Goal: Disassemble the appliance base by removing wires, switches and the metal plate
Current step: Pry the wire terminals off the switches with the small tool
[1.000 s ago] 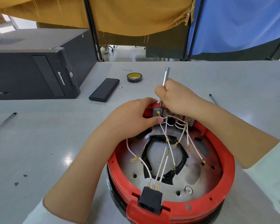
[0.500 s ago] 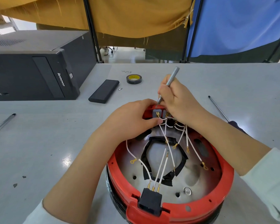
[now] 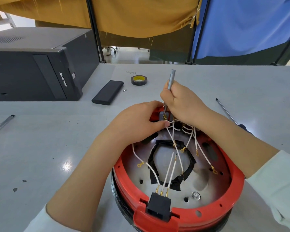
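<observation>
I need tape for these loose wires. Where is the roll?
In the head view, the tape roll lies on the table beyond the hands, just right of the flat black case.

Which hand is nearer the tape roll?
Right. The right hand sits just below and right of the tape roll; the left hand is farther down, on the red base.
</observation>
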The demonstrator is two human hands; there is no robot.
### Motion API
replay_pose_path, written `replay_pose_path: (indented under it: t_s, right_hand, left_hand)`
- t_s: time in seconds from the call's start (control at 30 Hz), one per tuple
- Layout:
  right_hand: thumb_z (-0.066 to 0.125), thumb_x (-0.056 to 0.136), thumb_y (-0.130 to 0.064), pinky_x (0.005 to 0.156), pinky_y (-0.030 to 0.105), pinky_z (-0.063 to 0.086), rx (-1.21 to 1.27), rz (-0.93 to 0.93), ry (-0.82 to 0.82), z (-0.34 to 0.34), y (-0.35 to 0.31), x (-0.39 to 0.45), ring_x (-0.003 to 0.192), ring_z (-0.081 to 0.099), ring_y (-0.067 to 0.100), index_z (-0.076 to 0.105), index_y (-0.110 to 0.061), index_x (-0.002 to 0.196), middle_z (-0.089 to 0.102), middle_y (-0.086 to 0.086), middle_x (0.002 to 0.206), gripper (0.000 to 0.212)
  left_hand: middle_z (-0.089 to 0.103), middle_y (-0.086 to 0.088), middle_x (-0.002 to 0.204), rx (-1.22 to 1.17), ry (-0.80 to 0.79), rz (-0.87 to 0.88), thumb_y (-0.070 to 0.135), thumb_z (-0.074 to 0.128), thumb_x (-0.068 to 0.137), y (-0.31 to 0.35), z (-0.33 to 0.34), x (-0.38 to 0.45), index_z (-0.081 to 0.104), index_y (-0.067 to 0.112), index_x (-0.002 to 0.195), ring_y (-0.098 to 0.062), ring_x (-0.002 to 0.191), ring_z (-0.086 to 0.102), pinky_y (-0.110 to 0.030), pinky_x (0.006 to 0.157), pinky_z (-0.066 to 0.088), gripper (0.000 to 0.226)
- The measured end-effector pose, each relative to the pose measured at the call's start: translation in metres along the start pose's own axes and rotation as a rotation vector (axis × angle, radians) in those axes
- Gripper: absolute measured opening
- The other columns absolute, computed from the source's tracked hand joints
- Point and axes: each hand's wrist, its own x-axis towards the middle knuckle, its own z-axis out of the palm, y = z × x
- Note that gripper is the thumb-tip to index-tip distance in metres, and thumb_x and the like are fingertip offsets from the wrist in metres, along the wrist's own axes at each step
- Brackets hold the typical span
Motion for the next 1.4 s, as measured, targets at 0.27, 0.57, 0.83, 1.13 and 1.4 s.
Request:
replay_pose_path:
  t_s: [0.27, 0.57, 0.83, 1.13, 1.4]
  right_hand:
    - [0.036, 0.092, -0.029, 0.052, 0.033, 0.027, -0.148, 0.107, -0.021, 0.003, -0.006, 0.013, 0.059, 0.041, 0.02, 0.036, -0.017, 0.068, 0.045, 0.004, 0.066, 0.027]
    - [0.038, 0.094, -0.021, 0.049, 0.037, 0.04, 0.388, 0.075, 0.063, -0.008, 0.005, -0.002, 0.046, 0.042, 0.01, 0.043, -0.015, 0.078, 0.044, -0.008, 0.049, 0.018]
    - [0.037, 0.096, -0.022, 0.047, 0.023, 0.037, 0.335, 0.007, 0.026, -0.007, 0.012, -0.02, 0.041, 0.041, 0.004, 0.044, -0.013, 0.084, 0.05, -0.007, 0.047, 0.016]
    - [0.034, 0.097, -0.028, 0.059, 0.042, 0.045, 0.129, -0.052, 0.016, -0.008, 0.006, -0.022, 0.054, 0.048, 0.017, 0.041, -0.019, 0.084, 0.054, 0.005, 0.064, 0.018]
    - [0.035, 0.095, -0.025, 0.056, 0.034, 0.038, 0.14, 0.099, -0.036, -0.007, 0.005, -0.009, 0.051, 0.042, 0.016, 0.039, -0.021, 0.077, 0.048, 0.001, 0.058, 0.019]
  left_hand:
    - [0.063, 0.009, 0.111, -0.016, -0.013, -0.006, 0.048, 0.058, 0.084, 0.001, -0.001, -0.001, 0.052, 0.032, 0.123, -0.012, 0.097, 0.056, -0.028, 0.075, 0.042, 0.042]
    - [0.063, 0.01, 0.11, -0.024, 0.0, -0.007, 0.052, 0.059, 0.082, 0.002, -0.002, -0.002, 0.05, 0.034, 0.123, -0.011, 0.1, 0.057, -0.032, 0.084, 0.046, 0.045]
    - [0.061, 0.011, 0.117, -0.005, -0.003, -0.011, 0.053, 0.057, 0.083, 0.001, -0.001, -0.001, 0.047, 0.034, 0.128, -0.01, 0.105, 0.055, -0.03, 0.087, 0.045, 0.05]
    - [0.055, 0.008, 0.131, -0.087, -0.021, -0.062, 0.025, 0.034, 0.1, 0.0, -0.002, 0.002, 0.047, 0.03, 0.134, -0.013, 0.121, 0.048, -0.033, 0.101, 0.037, 0.037]
    - [0.059, 0.007, 0.125, -0.054, -0.001, -0.051, 0.023, 0.043, 0.096, 0.0, -0.001, 0.001, 0.047, 0.031, 0.132, -0.014, 0.114, 0.052, -0.03, 0.092, 0.04, 0.037]
